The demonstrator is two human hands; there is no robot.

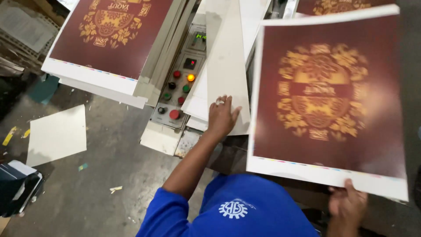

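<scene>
Two hands busy: my right hand [348, 206] pinches the printed sheet [329, 101] at its 6 o'clock edge; left hand [222, 116] lies open, flat on white boards [226, 66] at 9. Sheet looks light, floppy; I'd grip the white margin.

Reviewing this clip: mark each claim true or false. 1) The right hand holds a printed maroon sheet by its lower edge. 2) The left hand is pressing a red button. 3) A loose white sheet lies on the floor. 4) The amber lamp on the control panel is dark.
1) True: the right hand grips the maroon sheet at its bottom edge.
2) False: the left hand rests on white boards, beside the control panel.
3) True: white sheet.
4) False: the amber lamp glows.
</scene>
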